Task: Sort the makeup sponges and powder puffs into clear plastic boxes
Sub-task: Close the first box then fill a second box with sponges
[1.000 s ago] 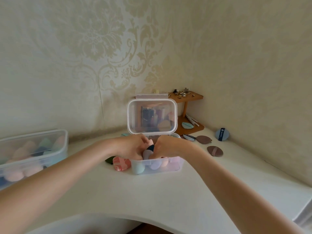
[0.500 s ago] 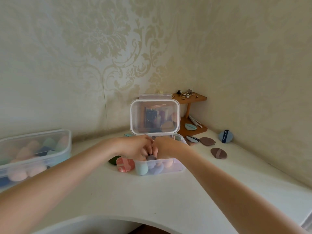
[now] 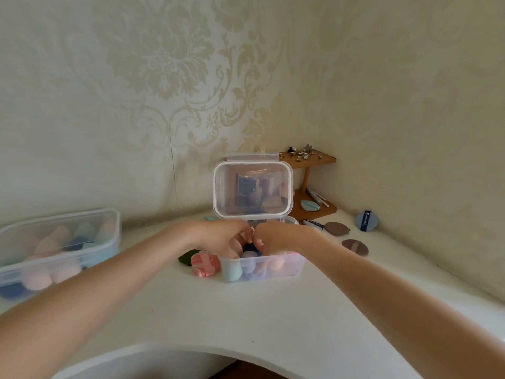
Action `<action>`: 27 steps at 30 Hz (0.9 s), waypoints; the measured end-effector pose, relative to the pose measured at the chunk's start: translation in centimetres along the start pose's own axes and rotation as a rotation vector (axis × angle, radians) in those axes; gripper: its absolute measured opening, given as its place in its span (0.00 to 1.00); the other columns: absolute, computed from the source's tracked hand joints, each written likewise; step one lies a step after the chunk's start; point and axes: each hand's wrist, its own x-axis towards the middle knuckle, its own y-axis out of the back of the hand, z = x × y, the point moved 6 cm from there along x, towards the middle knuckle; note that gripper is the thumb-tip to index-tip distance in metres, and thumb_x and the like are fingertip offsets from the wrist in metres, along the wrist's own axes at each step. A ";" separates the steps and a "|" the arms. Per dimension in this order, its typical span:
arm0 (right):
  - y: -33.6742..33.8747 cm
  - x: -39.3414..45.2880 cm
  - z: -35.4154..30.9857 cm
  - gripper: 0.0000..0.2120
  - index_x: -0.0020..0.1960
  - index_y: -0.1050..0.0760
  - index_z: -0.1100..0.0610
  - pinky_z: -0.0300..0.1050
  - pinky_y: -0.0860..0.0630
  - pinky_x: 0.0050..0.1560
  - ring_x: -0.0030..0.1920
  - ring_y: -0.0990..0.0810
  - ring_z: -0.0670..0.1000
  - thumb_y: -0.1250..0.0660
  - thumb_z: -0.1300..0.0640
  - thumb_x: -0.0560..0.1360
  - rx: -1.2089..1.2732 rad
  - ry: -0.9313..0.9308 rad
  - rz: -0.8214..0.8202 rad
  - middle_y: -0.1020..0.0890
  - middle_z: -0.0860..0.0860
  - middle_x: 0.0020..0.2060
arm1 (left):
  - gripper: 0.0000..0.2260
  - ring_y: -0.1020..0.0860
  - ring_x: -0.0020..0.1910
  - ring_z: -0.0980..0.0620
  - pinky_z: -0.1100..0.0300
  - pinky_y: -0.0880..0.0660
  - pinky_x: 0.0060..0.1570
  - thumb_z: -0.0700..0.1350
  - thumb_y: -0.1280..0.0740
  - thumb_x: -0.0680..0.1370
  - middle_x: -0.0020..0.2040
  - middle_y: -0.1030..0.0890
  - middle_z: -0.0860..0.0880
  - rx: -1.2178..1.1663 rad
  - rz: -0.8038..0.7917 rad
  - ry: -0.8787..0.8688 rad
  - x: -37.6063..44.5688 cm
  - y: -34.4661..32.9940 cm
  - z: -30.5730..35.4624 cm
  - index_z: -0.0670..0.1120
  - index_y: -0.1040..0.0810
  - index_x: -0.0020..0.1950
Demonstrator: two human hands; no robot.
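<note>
At the far left a shut clear box (image 3: pixel 58 250) holds pink, green and blue sponges. Just left of the open box (image 3: pixel 262 265) lie a dark green puff (image 3: pixel 187 257) and a pink patterned puff (image 3: pixel 205 265), not yet sorted. The left hand (image 3: pixel 218 237) and right hand (image 3: pixel 276 236) meet over the open box, fingers curled down among the sponges (image 3: pixel 246 262); whether either pinches 1 I cannot tell. The risk, I judge: the upright lid (image 3: pixel 252 188) could drop onto the knuckles, or pressing could pop sponges over the low wall. To the right, 2 brown puffs (image 3: pixel 355 247) and a blue puff (image 3: pixel 366 220) wait near a wooden shelf (image 3: pixel 314 184), well apart.
</note>
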 end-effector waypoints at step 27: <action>0.0 -0.5 2.3 0.09 0.54 0.22 0.61 0.34 0.30 0.44 0.41 0.26 0.52 0.38 0.59 0.77 -0.080 0.076 0.178 0.22 0.53 0.40 | 0.06 0.26 0.46 0.53 0.58 0.27 0.51 0.41 0.34 0.75 0.47 0.25 0.52 0.216 0.164 -0.046 2.6 0.3 0.8 0.45 0.20 0.50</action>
